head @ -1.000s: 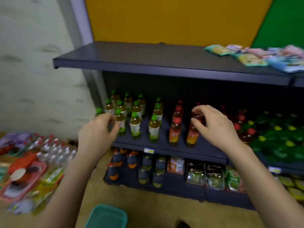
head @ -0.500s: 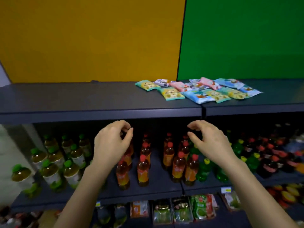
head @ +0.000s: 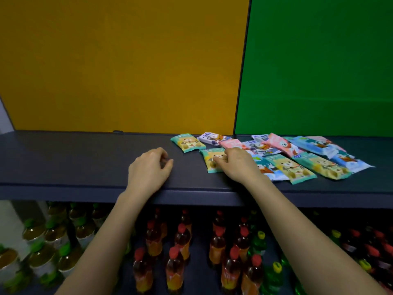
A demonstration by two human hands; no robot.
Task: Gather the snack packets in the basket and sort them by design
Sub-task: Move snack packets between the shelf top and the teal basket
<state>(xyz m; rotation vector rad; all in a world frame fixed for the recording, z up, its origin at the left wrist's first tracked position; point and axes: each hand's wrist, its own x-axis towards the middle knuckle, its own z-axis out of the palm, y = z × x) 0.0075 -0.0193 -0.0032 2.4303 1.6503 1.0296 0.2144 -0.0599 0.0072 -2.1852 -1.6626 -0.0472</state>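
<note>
Several snack packets lie spread on the dark top shelf (head: pixel 63 158), to the right of centre. A teal packet with a bear (head: pixel 188 143) lies farthest left. A second teal bear packet (head: pixel 210 161) is under the fingers of my right hand (head: pixel 239 165), which pinches its near edge. Behind these are a white packet (head: pixel 212 138), pink packets (head: pixel 280 145) and blue packets (head: pixel 314 145), partly overlapping. More teal bear packets (head: pixel 291 169) lie right of my right hand. My left hand (head: pixel 148 170) rests on the bare shelf, fingers curled, holding nothing. No basket is in view.
A yellow panel (head: pixel 127 60) and a green panel (head: pixel 319 60) rise behind the shelf. Below the shelf's front edge stand rows of drink bottles with red caps (head: pixel 176 252), green caps (head: pixel 51 224) and yellow caps (head: pixel 261 235).
My view has tilted up from the bottle shelves to the top shelf. Both hands rose onto that shelf; the right hand reached a teal bear packet, the left settled on bare shelf.
</note>
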